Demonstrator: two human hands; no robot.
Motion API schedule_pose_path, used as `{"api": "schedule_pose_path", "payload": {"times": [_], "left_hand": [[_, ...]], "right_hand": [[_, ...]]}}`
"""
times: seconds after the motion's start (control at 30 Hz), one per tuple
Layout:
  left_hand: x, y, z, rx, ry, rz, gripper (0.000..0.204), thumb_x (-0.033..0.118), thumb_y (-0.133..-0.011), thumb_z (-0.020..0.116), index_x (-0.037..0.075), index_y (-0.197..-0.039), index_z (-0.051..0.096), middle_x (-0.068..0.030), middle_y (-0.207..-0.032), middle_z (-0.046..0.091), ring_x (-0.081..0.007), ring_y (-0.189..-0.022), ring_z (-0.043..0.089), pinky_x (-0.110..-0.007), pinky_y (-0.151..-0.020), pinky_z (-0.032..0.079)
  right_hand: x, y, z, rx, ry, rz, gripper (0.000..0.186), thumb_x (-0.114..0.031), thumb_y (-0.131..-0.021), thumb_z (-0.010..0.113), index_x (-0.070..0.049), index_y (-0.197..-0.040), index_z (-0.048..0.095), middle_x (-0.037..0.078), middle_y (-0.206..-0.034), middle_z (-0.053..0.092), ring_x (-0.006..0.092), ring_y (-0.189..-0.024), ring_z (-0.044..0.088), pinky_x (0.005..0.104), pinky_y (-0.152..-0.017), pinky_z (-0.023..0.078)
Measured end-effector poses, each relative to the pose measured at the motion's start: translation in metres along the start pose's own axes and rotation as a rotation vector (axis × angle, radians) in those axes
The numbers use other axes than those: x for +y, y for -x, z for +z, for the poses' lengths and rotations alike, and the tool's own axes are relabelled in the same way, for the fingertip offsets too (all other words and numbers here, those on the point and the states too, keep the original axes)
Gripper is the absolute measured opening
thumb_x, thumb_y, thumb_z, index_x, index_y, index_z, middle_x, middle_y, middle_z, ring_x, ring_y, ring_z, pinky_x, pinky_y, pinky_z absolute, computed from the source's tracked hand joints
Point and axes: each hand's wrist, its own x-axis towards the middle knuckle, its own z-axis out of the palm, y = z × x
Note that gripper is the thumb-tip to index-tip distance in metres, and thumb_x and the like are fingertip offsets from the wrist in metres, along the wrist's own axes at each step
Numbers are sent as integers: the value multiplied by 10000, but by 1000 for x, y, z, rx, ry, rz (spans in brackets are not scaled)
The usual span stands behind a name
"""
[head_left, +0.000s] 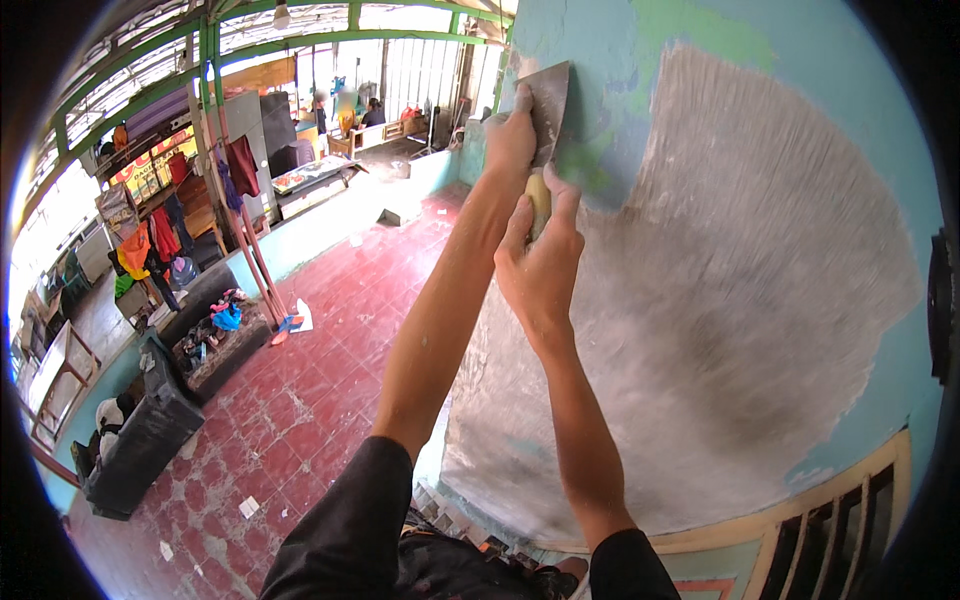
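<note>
A broad-bladed scraper [551, 105] lies against the blue painted wall [590, 35], near its upper left edge. My right hand [545, 265] is wrapped round the scraper's pale yellow handle, thumb and fingers closed. Higher up, my left hand [511, 135] grips the left side of the metal blade, one finger stretched along it; its other fingers are partly hidden. Pale dust coats my fingers. To the right of the blade spreads a large rough grey plaster patch [720, 260], with green and blue paint showing around its upper edge.
Red floor tiles [330, 390], strewn with scraps, stretch below on the left. A dark sofa [140, 440] and a cluttered bench [215, 345] stand there beside pink poles [255, 255]. A barred wooden frame [830, 530] is set low in the wall. People sit far back.
</note>
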Motion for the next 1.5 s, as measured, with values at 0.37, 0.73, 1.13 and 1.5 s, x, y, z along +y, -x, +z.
{"api": "schedule_pose_path", "payload": {"times": [0.37, 0.73, 1.13, 1.5], "left_hand": [[1, -1, -1, 34, -27, 24, 624, 520, -951, 531, -69, -769, 627, -70, -686, 577, -129, -603, 520, -308, -534, 418], [-23, 24, -7, -46, 99, -48, 490, 438, -975, 530, 40, -691, 564, -21, -623, 518, -108, -492, 440, -297, -448, 347], [-6, 4, -13, 17, 138, -53, 451, 401, -945, 590, -31, -836, 663, -88, -739, 632, -159, -606, 574, -312, -545, 455], [4, 17, -7, -26, 128, -55, 445, 359, -963, 571, -76, -894, 630, -126, -803, 639, -179, -672, 603, -328, -598, 501]], "right_hand": [[1, -3, 0, -51, 23, 69, 326, -88, -959, 504, 15, -1261, 435, 300, -999, 656, 434, -914, 666, 428, -763, 532], [7, 19, -12, -65, -7, 174, 315, -84, -955, 505, 31, -1243, 450, 294, -1039, 649, 416, -982, 659, 438, -821, 514], [-12, 5, 9, -24, 6, 42, 319, -34, -925, 505, 9, -1221, 397, 309, -849, 643, 454, -788, 659, 480, -629, 530], [-6, 4, 5, 47, 3, -11, 373, -101, -955, 495, 75, -1280, 442, 271, -1074, 633, 376, -961, 658, 410, -876, 497]]}}
